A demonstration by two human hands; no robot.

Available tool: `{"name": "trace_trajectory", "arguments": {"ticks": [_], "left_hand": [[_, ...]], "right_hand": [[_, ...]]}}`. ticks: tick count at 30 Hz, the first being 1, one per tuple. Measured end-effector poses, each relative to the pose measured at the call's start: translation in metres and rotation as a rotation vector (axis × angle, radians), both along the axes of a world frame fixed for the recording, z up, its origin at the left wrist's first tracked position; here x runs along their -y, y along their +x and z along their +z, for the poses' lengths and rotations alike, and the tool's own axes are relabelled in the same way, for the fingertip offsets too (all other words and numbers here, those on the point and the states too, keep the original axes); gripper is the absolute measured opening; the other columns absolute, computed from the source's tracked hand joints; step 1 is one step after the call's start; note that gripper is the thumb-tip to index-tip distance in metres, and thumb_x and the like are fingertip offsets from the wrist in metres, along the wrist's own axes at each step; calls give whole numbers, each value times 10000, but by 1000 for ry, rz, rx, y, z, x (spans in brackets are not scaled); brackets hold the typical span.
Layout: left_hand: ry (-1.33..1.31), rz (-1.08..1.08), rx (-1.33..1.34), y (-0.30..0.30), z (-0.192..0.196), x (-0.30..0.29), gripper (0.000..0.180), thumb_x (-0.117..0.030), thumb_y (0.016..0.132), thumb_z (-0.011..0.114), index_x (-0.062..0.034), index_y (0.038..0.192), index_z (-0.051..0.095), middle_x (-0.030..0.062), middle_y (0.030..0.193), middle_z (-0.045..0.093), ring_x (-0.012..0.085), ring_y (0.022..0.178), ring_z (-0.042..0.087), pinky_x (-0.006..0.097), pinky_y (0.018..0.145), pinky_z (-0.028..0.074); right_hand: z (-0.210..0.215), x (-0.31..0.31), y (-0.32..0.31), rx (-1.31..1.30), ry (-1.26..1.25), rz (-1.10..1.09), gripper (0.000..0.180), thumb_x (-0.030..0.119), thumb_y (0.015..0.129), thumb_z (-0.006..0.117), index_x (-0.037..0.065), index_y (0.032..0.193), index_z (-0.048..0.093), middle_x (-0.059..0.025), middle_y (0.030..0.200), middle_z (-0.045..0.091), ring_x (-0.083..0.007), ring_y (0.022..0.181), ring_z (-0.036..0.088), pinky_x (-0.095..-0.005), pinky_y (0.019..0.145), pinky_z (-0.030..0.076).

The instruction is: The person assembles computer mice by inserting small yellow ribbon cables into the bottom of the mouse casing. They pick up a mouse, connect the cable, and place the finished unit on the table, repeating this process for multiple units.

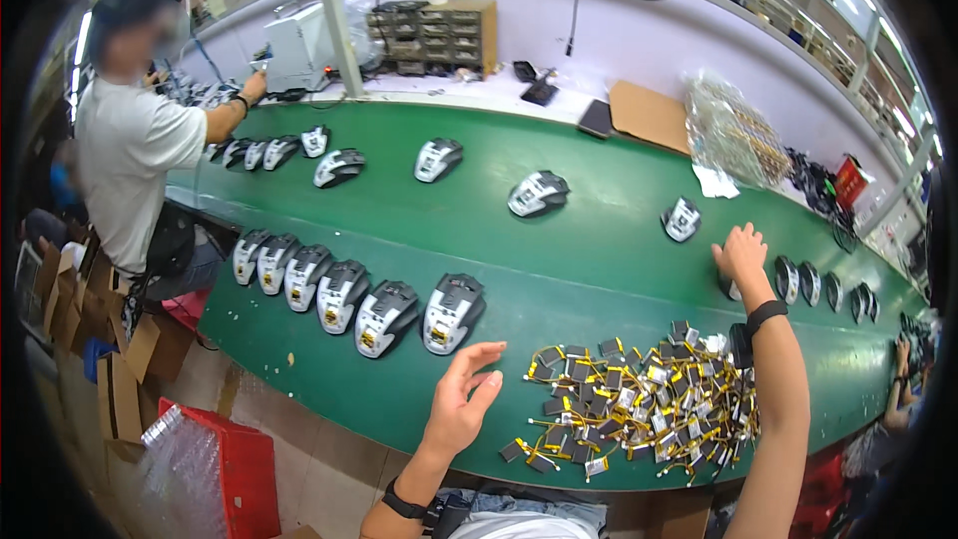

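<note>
My left hand (464, 401) is held over the near edge of the green bench (599, 289), empty, with thumb and fingers apart. Just beyond it stands a white-and-black computer mouse (453, 313), the rightmost of a near row of several mice. My right hand (741, 258) reaches across the bench with its fingers spread. Partly hidden beneath its palm and wrist is another mouse (730, 285); no grip on it shows. Below that forearm spreads a pile of small battery packs (649, 399) with yellow tape and wires. One mouse (682, 220) lies beyond my right hand, to its left.
More mice (539, 194) stand spaced along the far strip, and several (810, 282) line up at right. A co-worker (140, 140) stands at the left. Along the wall are a drawer cabinet (439, 35), cardboard (649, 117) and clear plastic bags (736, 135). A red crate (244, 474) sits on the floor.
</note>
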State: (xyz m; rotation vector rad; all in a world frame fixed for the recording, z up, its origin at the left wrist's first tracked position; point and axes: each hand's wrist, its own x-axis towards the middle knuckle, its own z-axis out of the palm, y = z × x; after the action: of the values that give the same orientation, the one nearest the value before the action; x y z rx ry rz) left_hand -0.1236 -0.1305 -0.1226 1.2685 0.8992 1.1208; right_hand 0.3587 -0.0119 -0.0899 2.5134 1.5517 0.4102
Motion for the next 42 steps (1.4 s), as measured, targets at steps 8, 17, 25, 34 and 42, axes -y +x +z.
{"name": "trace_trajectory", "arguments": {"ticks": [8, 17, 25, 34, 42], "left_hand": [[39, -7, 32, -22, 21, -4, 326, -96, 948, 569, -9, 1258, 518, 119, 1265, 603, 205, 1209, 555, 339, 1002, 444], [-313, -165, 93, 26, 51, -77, 579, -392, 982, 532, -58, 1419, 352, 143, 1369, 496, 224, 1180, 556, 359, 957, 469], [-190, -427, 526, 52, 38, -100, 616, -458, 947, 537, -81, 1393, 342, 201, 1165, 610, 314, 970, 680, 409, 708, 615], [-206, -279, 566, 37, 22, -109, 544, -406, 942, 546, -99, 1364, 390, 211, 1136, 629, 313, 924, 689, 388, 700, 605], [-227, -378, 469, 63, 7, -92, 430, -410, 945, 582, -20, 1127, 585, 86, 1006, 655, 136, 832, 630, 287, 696, 532]], "right_hand": [[-22, -97, -56, -380, 35, 200, 556, 455, 823, 659, 95, 1245, 636, -204, 1223, 635, -439, 1154, 561, -453, 997, 462], [82, 23, -235, -997, 116, 967, 546, 158, 826, 716, 177, 1350, 564, -188, 1404, 485, -375, 1171, 570, -400, 968, 478], [86, 58, -236, -948, 305, 952, 337, 158, 770, 750, 37, 1070, 655, -170, 1192, 616, -302, 1021, 652, -386, 816, 542], [21, 59, -249, -815, -182, 947, 137, 134, 767, 716, 35, 848, 669, -141, 830, 666, -338, 805, 656, -427, 721, 526], [44, 90, -244, -1107, 234, 826, 76, 28, 703, 687, 18, 747, 625, -94, 760, 634, -188, 690, 618, -305, 618, 478]]}}
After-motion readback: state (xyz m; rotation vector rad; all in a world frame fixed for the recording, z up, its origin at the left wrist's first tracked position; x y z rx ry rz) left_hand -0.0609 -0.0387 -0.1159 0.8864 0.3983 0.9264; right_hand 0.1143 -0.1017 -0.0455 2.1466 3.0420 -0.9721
